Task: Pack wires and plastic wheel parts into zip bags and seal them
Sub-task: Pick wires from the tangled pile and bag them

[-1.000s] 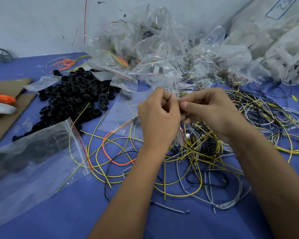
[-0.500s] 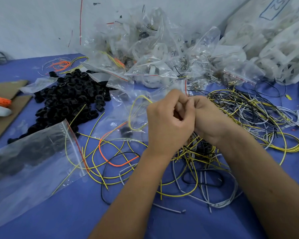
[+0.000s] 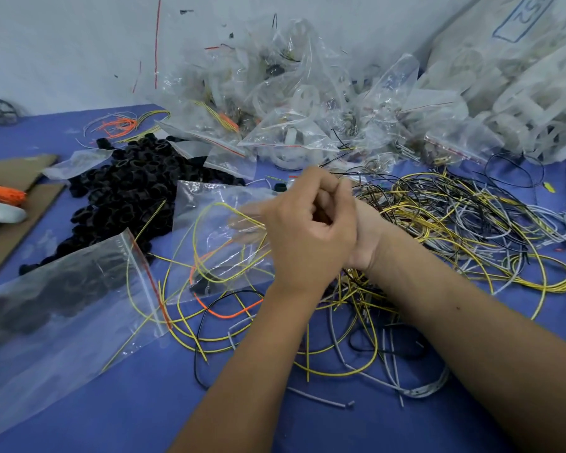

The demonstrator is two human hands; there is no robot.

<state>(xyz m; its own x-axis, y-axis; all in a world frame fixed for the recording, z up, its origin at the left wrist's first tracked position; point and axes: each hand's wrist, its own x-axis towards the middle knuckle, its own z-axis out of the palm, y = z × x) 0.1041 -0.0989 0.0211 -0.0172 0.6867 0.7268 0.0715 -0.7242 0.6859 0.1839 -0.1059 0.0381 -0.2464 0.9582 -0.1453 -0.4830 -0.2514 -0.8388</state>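
While the left hand (image 3: 303,230) curls its fingers around the edge of a clear zip bag (image 3: 223,237), the right hand (image 3: 361,237) sits just behind it, mostly hidden, so its grip cannot be told. The bag, holding a yellow wire (image 3: 209,212), stretches leftward from the left hand over the blue surface (image 3: 138,403); loose wires (image 3: 455,223) lie beyond the right hand.

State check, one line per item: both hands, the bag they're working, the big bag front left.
left hand: curled, gripping the small zip bag
right hand: mostly hidden behind left
small zip bag: wires inside, seal unclear
large zip bag: lying flat, black parts inside
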